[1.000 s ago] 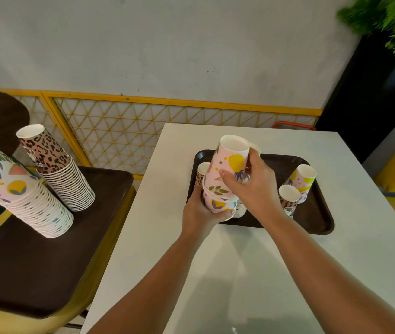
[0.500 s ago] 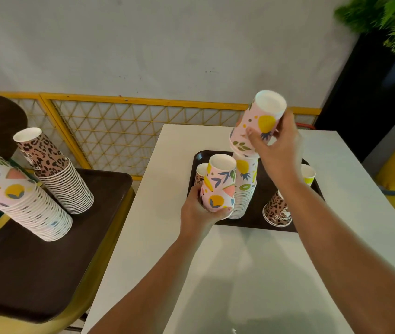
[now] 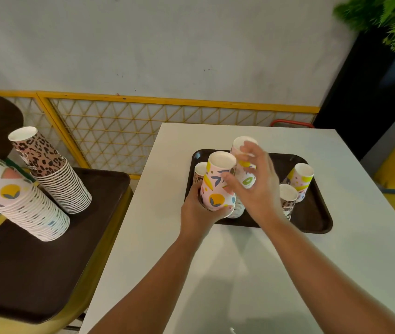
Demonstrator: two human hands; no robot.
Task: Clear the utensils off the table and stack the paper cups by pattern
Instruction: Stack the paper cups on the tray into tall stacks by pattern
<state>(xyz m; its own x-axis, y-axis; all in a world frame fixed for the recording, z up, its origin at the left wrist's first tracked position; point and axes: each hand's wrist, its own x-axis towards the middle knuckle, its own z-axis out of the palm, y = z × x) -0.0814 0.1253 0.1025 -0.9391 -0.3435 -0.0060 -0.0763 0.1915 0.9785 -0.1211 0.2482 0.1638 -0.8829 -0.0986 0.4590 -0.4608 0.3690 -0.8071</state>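
Centrally, left hand point(image 3: 197, 209) curled round the base of a pink paper cup with yellow and blue fruit shapes point(image 3: 219, 184), thumb and fingers wrapped about its lower wall, cup upright with mouth up, held at the near left edge of a dark brown plastic tray point(image 3: 317, 218). Just right of that cup, right hand point(image 3: 258, 186) with fingers loosely spread and slightly bent, thumb tip close to or touching the held cup's side; cannot tell whether any finger actually pinches anything. Behind the right hand's fingers, a tall stack of white paper cups topped by a pink fruit-patterned cup point(image 3: 243, 162), standing on the tray. Behind the left hand, a small leopard-print paper cup point(image 3: 199, 173). Right of the right hand, a pink fruit-patterned cup point(image 3: 300, 180) and, nearer, a leopard-print cup with a white rim point(image 3: 287, 200). Far left of both hands, on a separate dark tray point(image 3: 47, 273), a leaning stack of fruit-patterned cups point(image 3: 11, 196) beside a leaning stack of leopard-print cups point(image 3: 49, 169). Beneath the forearms, a white tabletop point(image 3: 240, 273).
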